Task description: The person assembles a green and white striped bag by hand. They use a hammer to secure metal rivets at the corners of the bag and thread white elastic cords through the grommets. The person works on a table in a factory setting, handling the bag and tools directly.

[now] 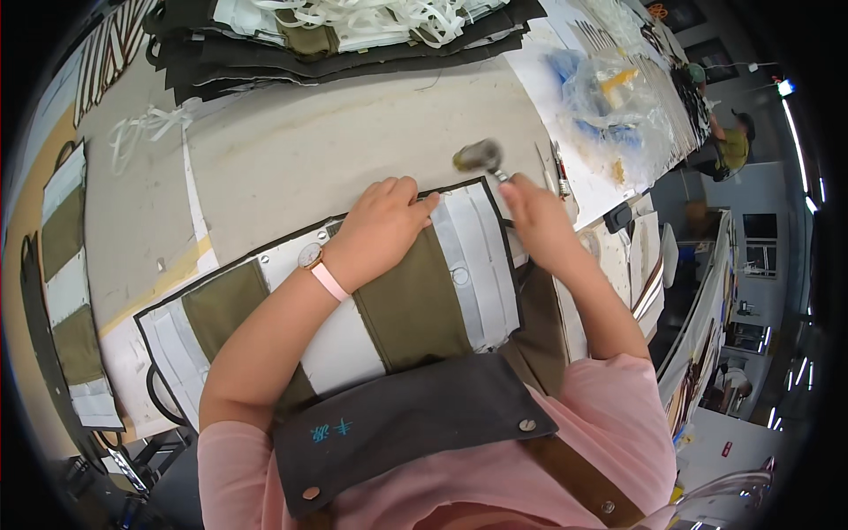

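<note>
A long fabric panel (415,291) with white and olive-green bands and dark edging lies slantwise on the table in front of me. My left hand (380,221) is closed, curled over the panel's far edge close to its right corner. Anything small between those fingers is hidden. My right hand (534,212) grips the handle of a hammer (481,156), whose blurred head is just beyond that corner, apart from the left hand. Round snaps (265,260) show along the panel's far edge. One disc (459,276) sits on its right white band.
Stacked dark fabric pieces (353,66) with white straps lie at the far side. Another banded panel (75,300) is at the left. Pens (558,168) lie right of the hammer, near crumpled clear plastic (618,97). A person (733,146) is in the right background.
</note>
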A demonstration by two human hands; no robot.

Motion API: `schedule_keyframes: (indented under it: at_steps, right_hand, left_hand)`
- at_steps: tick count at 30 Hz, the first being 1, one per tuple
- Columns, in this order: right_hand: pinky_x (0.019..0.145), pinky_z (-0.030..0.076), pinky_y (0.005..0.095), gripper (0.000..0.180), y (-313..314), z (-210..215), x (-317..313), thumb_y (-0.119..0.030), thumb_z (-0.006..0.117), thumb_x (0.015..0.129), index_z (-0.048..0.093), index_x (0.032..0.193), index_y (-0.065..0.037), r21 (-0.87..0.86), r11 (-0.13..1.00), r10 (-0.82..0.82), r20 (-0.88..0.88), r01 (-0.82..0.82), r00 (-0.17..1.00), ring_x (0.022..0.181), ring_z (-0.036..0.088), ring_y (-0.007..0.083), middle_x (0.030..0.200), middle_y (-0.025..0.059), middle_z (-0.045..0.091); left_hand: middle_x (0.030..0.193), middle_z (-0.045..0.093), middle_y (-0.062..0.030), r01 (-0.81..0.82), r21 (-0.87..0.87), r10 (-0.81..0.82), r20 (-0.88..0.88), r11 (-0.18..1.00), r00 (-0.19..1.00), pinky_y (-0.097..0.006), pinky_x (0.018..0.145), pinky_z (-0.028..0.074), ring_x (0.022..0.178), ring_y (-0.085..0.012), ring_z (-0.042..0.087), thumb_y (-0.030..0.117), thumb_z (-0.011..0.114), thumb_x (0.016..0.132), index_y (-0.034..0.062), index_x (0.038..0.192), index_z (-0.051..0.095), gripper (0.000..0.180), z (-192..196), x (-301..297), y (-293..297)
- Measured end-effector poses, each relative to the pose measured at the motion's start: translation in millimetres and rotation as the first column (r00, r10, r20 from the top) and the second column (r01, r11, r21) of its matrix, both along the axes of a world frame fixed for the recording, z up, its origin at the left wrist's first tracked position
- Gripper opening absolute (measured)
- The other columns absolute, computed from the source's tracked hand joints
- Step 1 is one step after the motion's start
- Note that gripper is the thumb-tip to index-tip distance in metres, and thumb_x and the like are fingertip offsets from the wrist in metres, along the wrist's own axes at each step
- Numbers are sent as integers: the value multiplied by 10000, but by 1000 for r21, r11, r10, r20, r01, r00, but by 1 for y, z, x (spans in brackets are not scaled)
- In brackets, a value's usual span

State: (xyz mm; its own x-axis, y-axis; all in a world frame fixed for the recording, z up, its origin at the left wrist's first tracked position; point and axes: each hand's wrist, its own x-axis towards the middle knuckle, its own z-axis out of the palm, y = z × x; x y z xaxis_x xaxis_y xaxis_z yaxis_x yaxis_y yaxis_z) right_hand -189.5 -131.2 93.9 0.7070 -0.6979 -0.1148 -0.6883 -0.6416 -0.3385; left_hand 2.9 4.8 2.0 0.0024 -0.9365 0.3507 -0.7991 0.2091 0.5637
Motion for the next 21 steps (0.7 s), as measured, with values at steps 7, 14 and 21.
schedule_keyframes:
  at_steps: [7,14,21]
  right_hand:
    - [701,473,533,451,-7,24,4,-410,475,1028,570,860,-1,72,997,13,-166,-1,986,780,626,446,757,242,637]
    - [694,490,524,458,4,-15,9,-418,456,1030,592,882,-6,-51,983,151,-313,-175,938,773,638,438,744,221,652]
    - [673,479,507,415,20,36,48,-391,462,1039,562,893,-15,-2,991,134,-32,-134,990,725,621,428,676,206,622]
  left_hand:
    - [1170,605,-172,-123,78,121,26,989,992,-400,918,481,1081,-337,576,130,688,871,40,1261,630,404,41,68,56]
    - [1465,473,-174,-62,163,23,234,985,972,-449,1155,351,1359,-316,456,158,681,887,-17,1385,496,560,8,45,100]
    - [1362,578,-188,-165,-8,155,390,986,907,-426,1095,437,1277,-302,556,159,682,880,-21,1301,579,469,-3,35,108]
